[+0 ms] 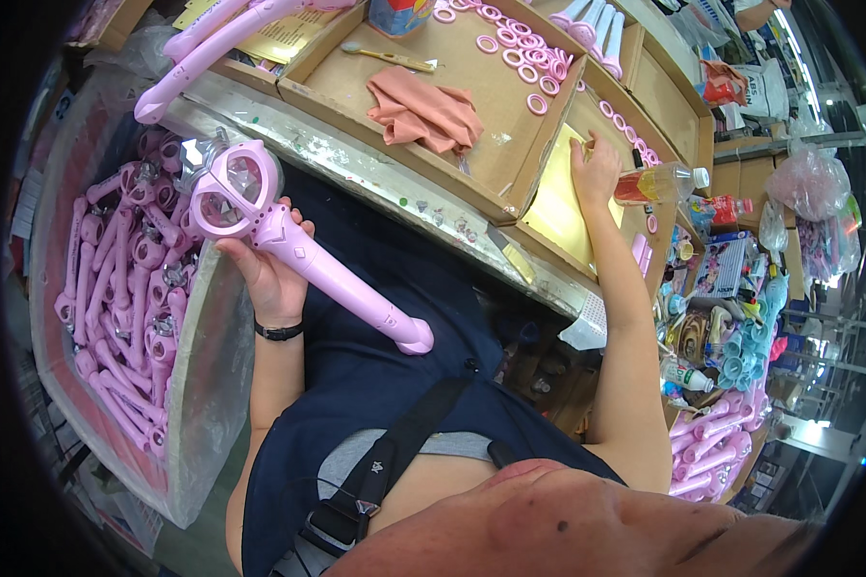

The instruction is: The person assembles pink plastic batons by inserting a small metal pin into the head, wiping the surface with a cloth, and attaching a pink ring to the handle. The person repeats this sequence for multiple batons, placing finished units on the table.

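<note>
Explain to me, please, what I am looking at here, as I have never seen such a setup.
There is no machine: these are a person's bare hands, seen from above by a wide camera worn on the head, so straight edges look bent. The left hand holds a pink wand. The right hand is at a yellow sheet; whether it grips anything is unclear. On the table, cardboard trays hold pink rings, a cloth and a small brush.
</note>
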Motion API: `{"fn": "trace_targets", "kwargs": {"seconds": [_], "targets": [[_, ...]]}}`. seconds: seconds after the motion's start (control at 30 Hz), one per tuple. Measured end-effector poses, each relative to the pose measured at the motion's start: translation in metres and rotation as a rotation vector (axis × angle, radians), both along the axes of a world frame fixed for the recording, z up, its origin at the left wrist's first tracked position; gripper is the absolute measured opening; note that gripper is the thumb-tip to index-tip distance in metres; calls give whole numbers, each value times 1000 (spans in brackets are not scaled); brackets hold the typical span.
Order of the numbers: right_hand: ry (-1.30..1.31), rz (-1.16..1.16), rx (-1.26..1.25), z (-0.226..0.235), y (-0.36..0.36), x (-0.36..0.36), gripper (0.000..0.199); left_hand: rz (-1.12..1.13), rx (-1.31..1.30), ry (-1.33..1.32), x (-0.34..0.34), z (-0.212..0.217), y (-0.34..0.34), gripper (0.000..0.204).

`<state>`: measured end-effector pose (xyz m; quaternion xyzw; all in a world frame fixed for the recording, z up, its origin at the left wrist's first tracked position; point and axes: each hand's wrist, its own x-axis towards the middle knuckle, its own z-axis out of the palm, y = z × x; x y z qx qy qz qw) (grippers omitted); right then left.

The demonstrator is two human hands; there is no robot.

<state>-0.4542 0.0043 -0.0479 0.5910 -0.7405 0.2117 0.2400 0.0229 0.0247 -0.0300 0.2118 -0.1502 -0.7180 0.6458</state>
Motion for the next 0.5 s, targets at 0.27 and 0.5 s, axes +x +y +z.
{"fn": "trace_targets", "kwargs": {"seconds": [0.27,0.5], "targets": [[22,8,-26,-6,0,-7,20,-36,-27,43,1,-3,-1,81],[-235,56,44,4,12,3,11,-150,-41,-47,9,1,4,66]]}}
